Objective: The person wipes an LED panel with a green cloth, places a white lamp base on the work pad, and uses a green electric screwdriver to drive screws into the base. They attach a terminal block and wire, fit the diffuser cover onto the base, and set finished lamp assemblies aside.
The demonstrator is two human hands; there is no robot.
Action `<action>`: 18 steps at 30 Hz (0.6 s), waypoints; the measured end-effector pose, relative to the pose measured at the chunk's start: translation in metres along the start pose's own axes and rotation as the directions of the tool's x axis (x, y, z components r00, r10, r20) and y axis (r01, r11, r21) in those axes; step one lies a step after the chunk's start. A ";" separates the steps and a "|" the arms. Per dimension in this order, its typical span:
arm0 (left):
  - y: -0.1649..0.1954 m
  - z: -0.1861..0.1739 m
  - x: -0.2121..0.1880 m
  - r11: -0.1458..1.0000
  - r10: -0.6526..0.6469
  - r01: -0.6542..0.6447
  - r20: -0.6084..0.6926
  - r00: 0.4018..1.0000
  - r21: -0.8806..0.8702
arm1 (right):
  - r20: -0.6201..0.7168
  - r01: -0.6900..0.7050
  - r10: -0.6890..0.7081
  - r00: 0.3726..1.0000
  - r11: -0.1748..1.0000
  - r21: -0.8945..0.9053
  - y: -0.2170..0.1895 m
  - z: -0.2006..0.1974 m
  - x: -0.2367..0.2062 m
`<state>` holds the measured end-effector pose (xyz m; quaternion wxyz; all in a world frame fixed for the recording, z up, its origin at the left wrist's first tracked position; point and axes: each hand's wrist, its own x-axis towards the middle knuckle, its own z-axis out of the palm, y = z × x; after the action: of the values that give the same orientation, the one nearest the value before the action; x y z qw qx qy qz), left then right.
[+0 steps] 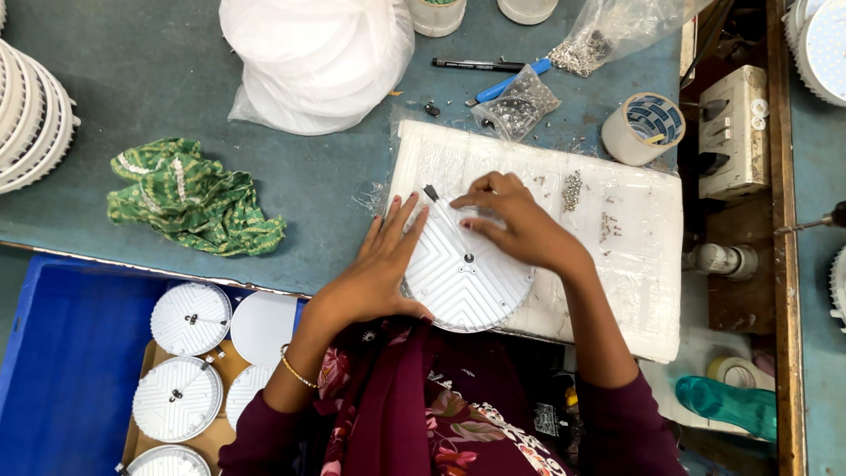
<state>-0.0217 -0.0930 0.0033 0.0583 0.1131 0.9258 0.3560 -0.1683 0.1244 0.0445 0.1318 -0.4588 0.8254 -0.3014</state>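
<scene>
A round white ribbed light housing [458,278] lies back-up on a white foam pad [634,256] at the table's near edge. A thin wire with a dark end [432,193] runs from its centre to the upper left. My left hand [374,269] rests flat on the disc's left rim, fingers spread. My right hand [520,220] presses its fingertips on the disc's top right, near the wire. Small screws [573,189] lie loose on the pad just right of that hand.
A blue crate [62,370] at lower left holds several similar white discs. A green cloth [194,198], a white plastic bag [317,57], screw bags [520,106], a marker, a tape roll [643,128] and a switch box [731,132] surround the pad.
</scene>
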 end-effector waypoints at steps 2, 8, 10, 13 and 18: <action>-0.005 0.005 0.001 1.000 -0.002 0.002 0.033 0.999 -0.005 | 0.017 0.005 -0.005 1.000 1.000 0.025 -0.011 0.002 -0.007; -0.002 0.010 0.000 0.993 0.115 -0.115 -0.021 0.993 0.004 | -0.017 -0.132 0.139 0.990 0.966 0.222 -0.024 0.008 -0.029; 0.003 0.010 0.001 0.996 0.092 -0.091 -0.033 0.995 0.014 | -0.115 -0.193 0.231 0.966 0.943 0.269 -0.024 0.011 -0.039; 0.013 0.011 0.003 0.997 0.072 -0.071 -0.088 0.994 0.014 | -0.160 -0.450 0.577 0.801 0.756 0.475 -0.031 0.024 -0.052; 0.027 0.010 0.006 0.996 0.083 -0.085 -0.185 0.979 -0.005 | -0.527 -0.334 0.419 0.740 0.908 0.254 -0.065 0.057 -0.075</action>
<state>-0.0214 -0.0650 0.0140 -0.0420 0.1184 0.9193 0.3729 -0.0552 0.1404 0.0355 -0.0303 -0.1602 0.8782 -0.4496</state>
